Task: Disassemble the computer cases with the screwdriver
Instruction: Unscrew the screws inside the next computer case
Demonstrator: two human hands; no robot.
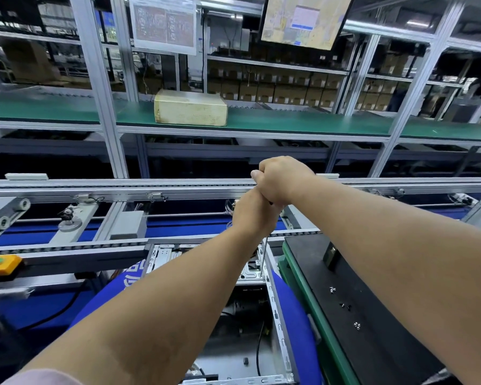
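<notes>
Both hands, left hand below right hand, grip the upright screwdriver (tip down) inside the open computer case.

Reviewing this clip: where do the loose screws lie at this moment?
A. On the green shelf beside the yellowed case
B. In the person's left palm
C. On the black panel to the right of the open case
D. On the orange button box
C: several small screws lie scattered on the black panel, right of the open computer case, while both hands grip the screwdriver.
</notes>
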